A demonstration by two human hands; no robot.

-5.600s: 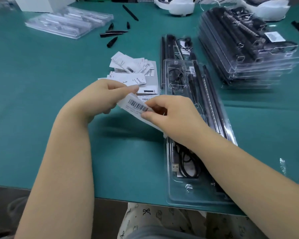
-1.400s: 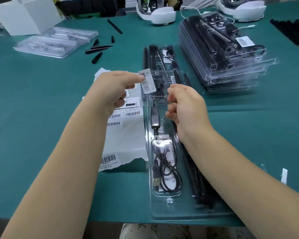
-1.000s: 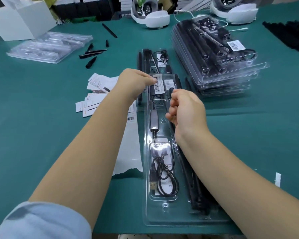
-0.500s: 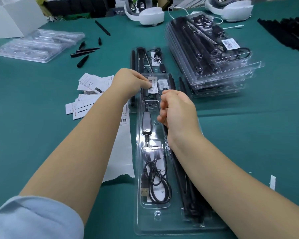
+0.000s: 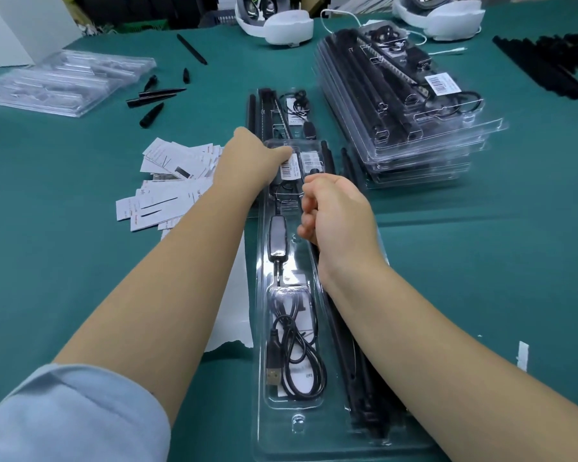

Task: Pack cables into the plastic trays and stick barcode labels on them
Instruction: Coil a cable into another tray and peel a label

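Left hand (image 5: 247, 158) lowered barcode label (image 5: 289, 166) onto clear tray (image 5: 264, 361)

Two hands work over one near plastic tray (image 5: 317, 441); a second tray (image 5: 281, 108) lies beyond it. Far right stands one stack of packed trays (image 5: 414, 128), far left one pile of empty trays (image 5: 64, 81), and two white headsets (image 5: 281, 25) at the far edge.

Single head view: looks forward-down, close over green table (image 5: 64, 278); forearms enter from bottom edge.
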